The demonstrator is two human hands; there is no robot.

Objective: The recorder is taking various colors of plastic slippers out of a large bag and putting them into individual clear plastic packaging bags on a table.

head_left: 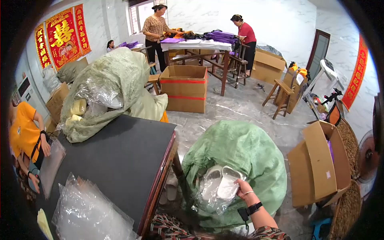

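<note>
My right hand (243,188) reaches down into the open mouth of a big green woven sack (248,152) on the floor beside the table. Its fingers grip a pair of white slippers (221,183) wrapped in a clear plastic bag. A black watch and a thin bangle sit on that wrist. More crumpled clear plastic (208,202) lies in the sack's opening below the slippers. My left hand is out of sight; only patterned cloth (172,229) shows at the lower edge.
A dark-topped table (120,156) on my left carries a stack of clear bags (86,214) and another stuffed green sack (108,86). A person in orange (28,132) handles a bag at its left end. Open cardboard boxes (320,164) stand right; two people work at a far table (196,45).
</note>
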